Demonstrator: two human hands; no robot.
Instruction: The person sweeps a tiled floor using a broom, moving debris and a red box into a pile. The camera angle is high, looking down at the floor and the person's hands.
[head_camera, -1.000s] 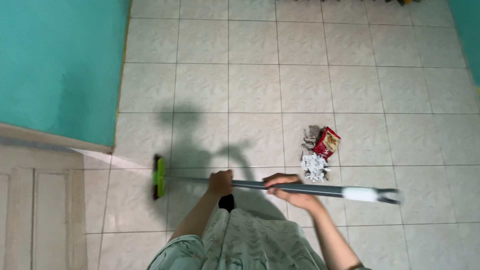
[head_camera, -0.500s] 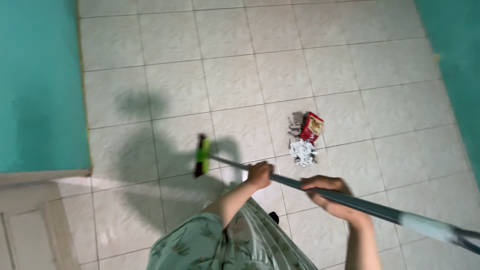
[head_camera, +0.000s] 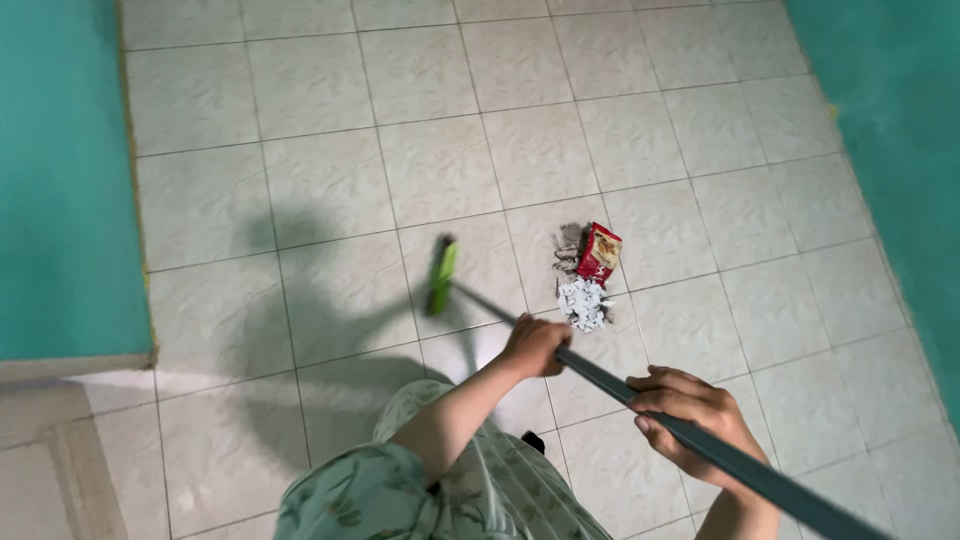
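so the green broom head (head_camera: 442, 277) sits up and left of the left hand (head_camera: 533, 345), whose fingers wrap the grey handle (head_camera: 600, 379); the handle runs down-right through the gripping right hand (head_camera: 690, 418). just right of the head, beyond the left fingers, lies a litter pile (head_camera: 588, 275) on pale floor tiles (head_camera: 330, 190), between teal walls (head_camera: 60, 180).

Floor (head_camera: 330, 190) is pale glazed tile with a faint marbled, slightly shiny finish. Broom handle (head_camera: 700, 445) looks like smooth matt grey metal, its head (head_camera: 443, 277) bright green plastic. The wrapper (head_camera: 598, 254) is glossy red foil, beside crumpled white paper (head_camera: 582, 303). Walls (head_camera: 60, 180) are matt teal paint.
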